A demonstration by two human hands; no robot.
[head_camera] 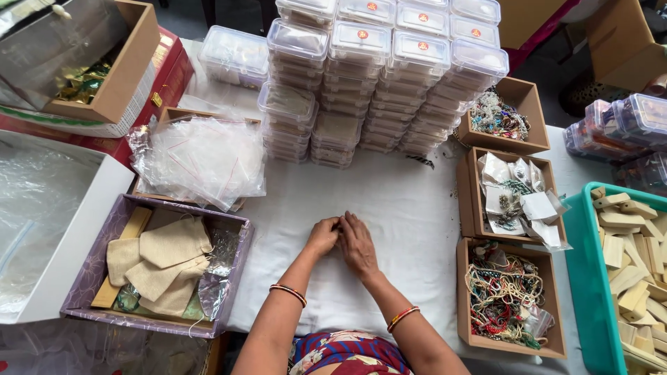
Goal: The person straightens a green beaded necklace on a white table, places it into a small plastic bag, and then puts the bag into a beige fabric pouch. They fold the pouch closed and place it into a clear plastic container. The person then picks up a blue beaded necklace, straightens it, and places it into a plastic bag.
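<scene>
- The left hand (324, 236) and the right hand (357, 244) meet on the white table (410, 208), fingertips pinched together; whether the grip holds anything is too small to tell.
- All around the grip the cloth is bare, with open room.
- Beyond the grip stand stacks of clear lidded boxes (379, 76).
- Left of the grip sit a purple tray of cloth pouches (160, 267) and a heap of plastic bags (201, 160).
- Right of the grip are brown boxes of beads (504, 292), then a teal bin of wooden pieces (625, 271).
</scene>
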